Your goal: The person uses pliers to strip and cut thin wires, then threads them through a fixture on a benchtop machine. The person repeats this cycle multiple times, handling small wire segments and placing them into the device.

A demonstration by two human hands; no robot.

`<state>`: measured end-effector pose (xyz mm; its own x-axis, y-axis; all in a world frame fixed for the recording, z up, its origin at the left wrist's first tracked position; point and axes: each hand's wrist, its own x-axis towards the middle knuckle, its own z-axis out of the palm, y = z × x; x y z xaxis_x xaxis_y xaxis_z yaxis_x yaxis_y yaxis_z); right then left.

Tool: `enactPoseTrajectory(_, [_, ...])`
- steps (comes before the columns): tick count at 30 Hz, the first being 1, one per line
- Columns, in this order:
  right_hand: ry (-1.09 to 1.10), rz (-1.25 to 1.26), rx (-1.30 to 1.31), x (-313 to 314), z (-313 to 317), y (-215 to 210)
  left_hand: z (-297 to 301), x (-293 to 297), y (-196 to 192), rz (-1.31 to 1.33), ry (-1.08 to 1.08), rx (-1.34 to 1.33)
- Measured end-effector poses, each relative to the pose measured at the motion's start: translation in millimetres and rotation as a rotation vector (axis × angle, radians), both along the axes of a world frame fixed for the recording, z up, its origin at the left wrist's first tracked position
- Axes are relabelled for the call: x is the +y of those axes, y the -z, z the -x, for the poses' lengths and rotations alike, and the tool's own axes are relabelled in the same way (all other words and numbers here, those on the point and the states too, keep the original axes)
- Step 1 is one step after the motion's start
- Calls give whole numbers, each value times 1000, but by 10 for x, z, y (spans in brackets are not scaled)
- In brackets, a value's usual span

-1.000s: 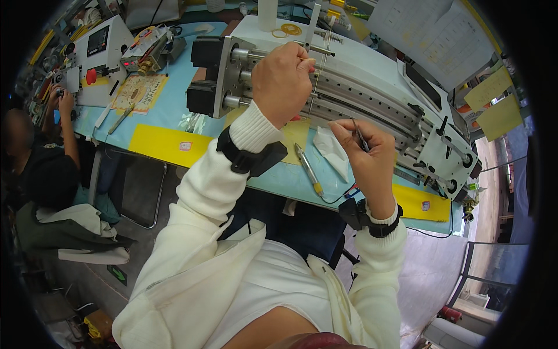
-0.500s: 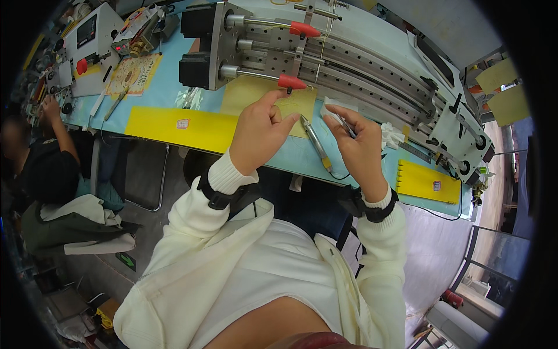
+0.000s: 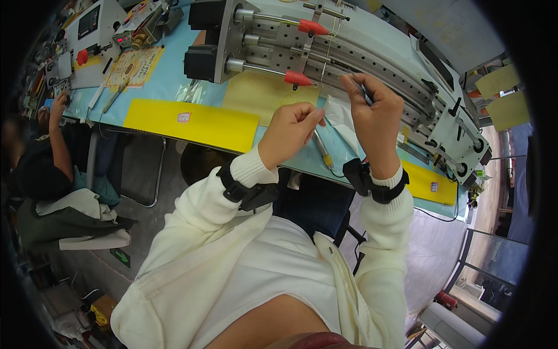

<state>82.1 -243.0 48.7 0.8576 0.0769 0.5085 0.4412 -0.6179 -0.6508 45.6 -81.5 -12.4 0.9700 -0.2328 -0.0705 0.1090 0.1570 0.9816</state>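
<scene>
Left hand [image 3: 285, 134]: over the front of the bench [image 3: 293, 156], fingers curled, thumb and forefinger tips close together; cannot tell if they meet or pinch anything.
Right hand [image 3: 379, 119]: raised in front of the machine, closed on a slim dark tool [image 3: 366, 95] — exact type too small to make out.
Spacing: the two hands are apart, right one farther up the picture.
Pen-shaped tool [image 3: 322, 149]: lies on the bench just beside the left fingers, partly hidden by them; yellow near end.
White cloth [image 3: 342, 119]: crumpled on the bench between the hands, partly behind the right one.
Machine [image 3: 224, 49]: long metal frame with rods and rails, black blocks at its left end, spans the bench behind both hands.
Lower red tip [image 3: 297, 78]: on the near rod, above the left hand in view, not touched.
Upper red tip [image 3: 313, 27]: on the far rod, same cone shape.
Yellow sheet [image 3: 256, 96]: flat on the bench, near the lower red tip.
Yellow strip [image 3: 163, 119]: along the bench's front edge — left of the left hand.
</scene>
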Motion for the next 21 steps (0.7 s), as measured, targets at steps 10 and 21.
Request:
enactPoseTrajectory(10, [100,125,103,-232,-156,-177,-121,4,102,192,-310,-51])
enactPoseTrajectory(21, [51,54,-1,-214,50,-165,-25,91,53,30,-100,-83])
